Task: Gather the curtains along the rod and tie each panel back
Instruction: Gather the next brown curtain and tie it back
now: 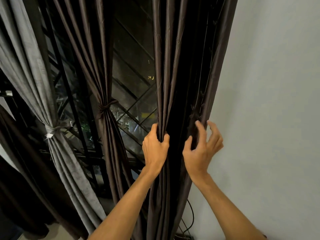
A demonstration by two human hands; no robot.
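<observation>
Both forearms, seen from the head camera, enter at the bottom edge and rise to mid-frame, right of centre, meeting at the untied brown panel, which hangs along the pale wall at the right. Left hand grips a bunch of folds at the panel's left edge, fingers and thumb curled round the cloth, back of the hand to the camera; judged purpose: to keep the gathered pleats in one bundle. Right hand sits at the panel's right edge, fingers spread and half-curled, thumb against the cloth, nothing closed in it; whether the fingertips touch the fabric cannot be told. Judged purpose: to rake the loose folds toward the left hand. No tie is seen on this panel. At centre frame, the tied brown panel is cinched by its band; at left, the grey panel is bound by its grey tie. Window grille shows between the panels. Rod is out of view; a cable hangs at lower right
</observation>
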